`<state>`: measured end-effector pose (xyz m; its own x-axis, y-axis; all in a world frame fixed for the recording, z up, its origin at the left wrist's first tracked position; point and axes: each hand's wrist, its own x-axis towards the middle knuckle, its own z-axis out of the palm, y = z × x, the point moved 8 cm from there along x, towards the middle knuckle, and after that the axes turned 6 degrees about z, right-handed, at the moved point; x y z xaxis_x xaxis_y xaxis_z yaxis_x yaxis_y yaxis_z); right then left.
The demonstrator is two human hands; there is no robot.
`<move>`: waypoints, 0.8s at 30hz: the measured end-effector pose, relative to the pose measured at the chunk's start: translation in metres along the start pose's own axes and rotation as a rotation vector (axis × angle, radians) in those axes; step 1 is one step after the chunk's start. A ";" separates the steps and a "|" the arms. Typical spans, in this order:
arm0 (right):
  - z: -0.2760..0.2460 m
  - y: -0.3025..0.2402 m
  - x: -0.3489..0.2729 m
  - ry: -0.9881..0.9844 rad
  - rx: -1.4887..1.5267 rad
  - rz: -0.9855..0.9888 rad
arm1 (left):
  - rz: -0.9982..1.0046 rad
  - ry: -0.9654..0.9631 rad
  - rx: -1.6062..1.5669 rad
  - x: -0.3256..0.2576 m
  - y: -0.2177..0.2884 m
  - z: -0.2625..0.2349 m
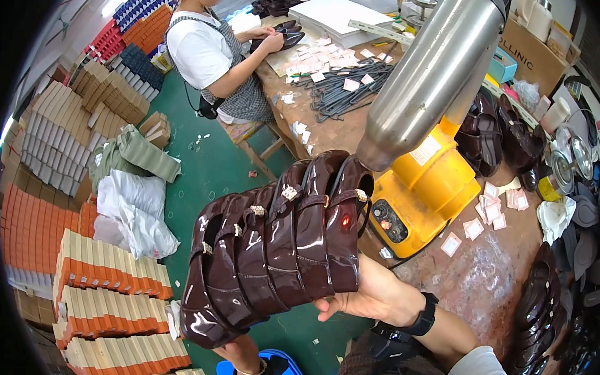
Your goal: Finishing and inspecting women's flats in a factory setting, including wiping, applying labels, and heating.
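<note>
Head view — glossy brown shoes (275, 251) between left hand (230, 348) and right hand (381, 292)

cardboard box (545, 70): dark capital letters (516, 54) | yellow machine (444, 189): white label (425, 150), illegible

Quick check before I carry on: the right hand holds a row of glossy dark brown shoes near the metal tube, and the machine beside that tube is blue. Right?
Not quite: the machine is yellow, as the head view shows. The right hand does hold the row of glossy dark brown shoes near the metal tube.
</note>
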<state>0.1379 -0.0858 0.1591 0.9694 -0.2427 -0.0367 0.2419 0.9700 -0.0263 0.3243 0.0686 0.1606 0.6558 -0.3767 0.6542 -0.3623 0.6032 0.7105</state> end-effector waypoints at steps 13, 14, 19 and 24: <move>-0.074 0.039 -0.045 0.777 -1.118 0.284 | -1.300 -0.620 -0.150 -0.137 -0.085 -0.009; -0.063 0.038 -0.047 0.777 -1.279 0.259 | -1.320 -0.593 -0.350 -0.165 -0.089 0.004; -0.043 0.048 -0.066 0.966 -2.006 -0.103 | -1.413 -0.337 -0.289 -0.201 -0.078 0.047; -0.031 0.045 -0.077 1.142 -1.982 -0.159 | -1.223 -0.599 -0.403 -0.159 -0.074 0.077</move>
<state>0.0727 -0.0238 0.1301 0.3649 -0.8896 -0.2748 -0.7326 -0.0922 -0.6743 0.1961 0.0291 0.0239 0.0010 -0.9738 -0.2275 0.4974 -0.1968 0.8449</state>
